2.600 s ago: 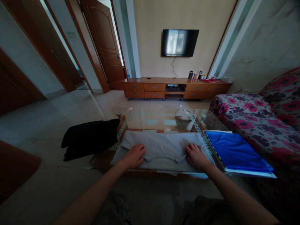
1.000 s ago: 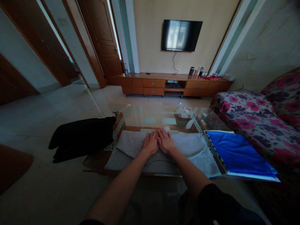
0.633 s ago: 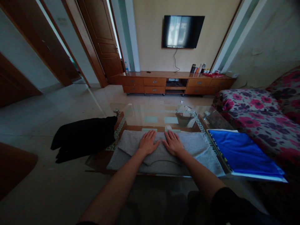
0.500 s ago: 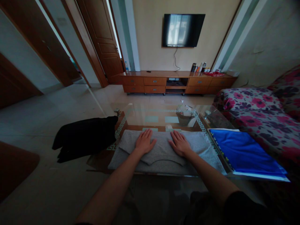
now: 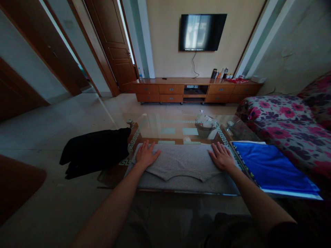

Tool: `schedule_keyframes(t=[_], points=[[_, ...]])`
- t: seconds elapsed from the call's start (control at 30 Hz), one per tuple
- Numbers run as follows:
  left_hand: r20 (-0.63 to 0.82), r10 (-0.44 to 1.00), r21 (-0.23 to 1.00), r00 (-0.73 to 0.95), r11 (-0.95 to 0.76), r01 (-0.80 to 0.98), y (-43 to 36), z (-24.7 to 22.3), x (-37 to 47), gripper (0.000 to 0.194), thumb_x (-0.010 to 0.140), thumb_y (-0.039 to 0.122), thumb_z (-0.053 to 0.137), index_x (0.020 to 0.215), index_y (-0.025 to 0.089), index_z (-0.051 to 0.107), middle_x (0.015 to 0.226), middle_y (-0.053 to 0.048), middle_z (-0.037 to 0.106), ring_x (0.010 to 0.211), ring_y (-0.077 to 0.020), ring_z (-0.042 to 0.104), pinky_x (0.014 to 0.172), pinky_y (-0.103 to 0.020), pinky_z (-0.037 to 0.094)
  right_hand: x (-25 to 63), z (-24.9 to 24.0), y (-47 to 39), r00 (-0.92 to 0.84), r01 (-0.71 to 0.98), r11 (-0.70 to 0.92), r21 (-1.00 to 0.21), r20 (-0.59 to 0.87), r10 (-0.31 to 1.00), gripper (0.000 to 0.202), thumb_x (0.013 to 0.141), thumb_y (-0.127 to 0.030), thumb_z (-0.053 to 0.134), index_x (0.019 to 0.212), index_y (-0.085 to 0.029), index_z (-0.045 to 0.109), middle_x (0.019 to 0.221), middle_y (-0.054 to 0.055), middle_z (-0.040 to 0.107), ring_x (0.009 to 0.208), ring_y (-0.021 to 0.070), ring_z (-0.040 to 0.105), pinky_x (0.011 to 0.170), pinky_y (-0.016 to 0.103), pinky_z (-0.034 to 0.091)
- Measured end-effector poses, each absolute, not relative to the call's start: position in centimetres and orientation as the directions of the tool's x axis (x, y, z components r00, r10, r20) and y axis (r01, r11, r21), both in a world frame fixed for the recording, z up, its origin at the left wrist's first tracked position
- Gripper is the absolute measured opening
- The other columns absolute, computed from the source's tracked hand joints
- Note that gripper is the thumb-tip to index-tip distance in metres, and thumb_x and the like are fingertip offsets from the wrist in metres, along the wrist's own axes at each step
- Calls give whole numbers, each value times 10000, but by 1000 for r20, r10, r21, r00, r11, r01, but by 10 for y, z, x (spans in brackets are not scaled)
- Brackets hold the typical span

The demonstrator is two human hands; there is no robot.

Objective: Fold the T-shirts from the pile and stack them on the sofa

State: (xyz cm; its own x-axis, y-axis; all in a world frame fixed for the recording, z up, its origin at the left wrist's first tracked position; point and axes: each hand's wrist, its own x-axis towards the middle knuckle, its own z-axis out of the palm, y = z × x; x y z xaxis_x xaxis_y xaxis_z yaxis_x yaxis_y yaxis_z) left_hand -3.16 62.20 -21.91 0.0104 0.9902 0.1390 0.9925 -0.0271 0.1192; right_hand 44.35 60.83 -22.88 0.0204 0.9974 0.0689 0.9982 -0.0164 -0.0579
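Note:
A grey shirt (image 5: 183,162) lies folded on the glass coffee table (image 5: 165,119), its curved neckline toward me. My left hand (image 5: 147,155) rests flat on the shirt's left part, fingers spread. On the right part, my right hand (image 5: 221,157) is likewise laid open, palm down. Neither hand grips the cloth. Left of the shirt is a folded black garment (image 5: 94,151), partly hanging past the table's side. A folded blue garment (image 5: 274,168) with a white edge lies to the right.
A clear plastic bag with white contents (image 5: 205,124) stands farther back on the table. Beyond it is a low wooden TV cabinet (image 5: 169,89) under a wall-mounted television (image 5: 203,32). A flowered sofa (image 5: 281,119) borders the right side.
Both hands have slid apart over the grey shirt, the left one leftward and the right one rightward. The shirt's surface looks flatter and its sides sit slightly differently.

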Motion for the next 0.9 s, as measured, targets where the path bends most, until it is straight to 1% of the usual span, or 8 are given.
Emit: schedule_keyframes(t=[0.13,0.2,0.37,0.5,0.6,0.67,0.8,0.9], points=[[130,990,132,-47,30,991,623,-214,-36,795,892,801,366,1558,369,410,1681,-51,272,1552,-360,192,1222,-525,200,457,-228,609,91,994,-87,-66,57,994,862,977,-732,148,1647,-194,225,1711,125,118,1566,306,135,1239,481,172],[127,991,130,-45,29,991,624,-214,-37,793,888,801,373,1561,383,399,1677,-52,281,1546,-371,203,1218,-536,199,461,-228,608,99,993,-96,-67,51,994,885,973,-738,148,1650,-170,203,1703,141,148,1559,308,161,1240,465,169],[140,986,124,-90,73,990,625,-216,-37,823,915,725,409,1597,269,343,1666,-132,283,1540,-401,193,1205,-556,223,459,-228,607,114,990,-109,-87,51,992,956,947,-771,173,1647,-120,186,1676,170,230,1527,336,236,1230,469,189],[197,974,134,-116,90,987,618,-208,-31,716,971,610,388,1568,214,393,1650,-161,304,1520,-401,251,1200,-559,253,450,-220,602,183,979,-176,-98,68,981,937,947,-772,179,1644,-147,212,1681,186,197,1517,371,242,1212,525,199],[273,962,113,19,-52,992,604,-195,-15,617,1008,469,375,1550,176,417,1662,-141,285,1535,-338,240,1239,-495,228,433,-207,591,156,987,-147,-62,164,974,870,966,-742,188,1632,-189,269,1712,153,68,1536,399,161,1214,595,113],[272,944,101,186,-220,970,593,-189,0,578,1016,437,383,1547,214,428,1668,-97,287,1545,-299,227,1254,-463,215,416,-199,582,51,999,-47,-27,203,978,820,966,-738,229,1627,-257,292,1724,92,9,1545,422,83,1198,658,42],[178,889,139,422,-447,883,571,-193,25,583,1022,533,376,1572,339,377,1678,-24,282,1548,-284,226,1252,-488,209,381,-197,561,-169,982,176,-74,92,981,753,954,-756,288,1622,-411,243,1727,18,8,1537,455,88,1151,742,86],[102,865,162,492,-502,849,564,-201,28,580,1025,558,364,1583,404,328,1690,15,251,1565,-270,178,1253,-510,178,372,-203,552,-273,956,275,-100,28,961,752,948,-767,307,1619,-440,214,1726,8,4,1542,457,62,1151,745,91]])
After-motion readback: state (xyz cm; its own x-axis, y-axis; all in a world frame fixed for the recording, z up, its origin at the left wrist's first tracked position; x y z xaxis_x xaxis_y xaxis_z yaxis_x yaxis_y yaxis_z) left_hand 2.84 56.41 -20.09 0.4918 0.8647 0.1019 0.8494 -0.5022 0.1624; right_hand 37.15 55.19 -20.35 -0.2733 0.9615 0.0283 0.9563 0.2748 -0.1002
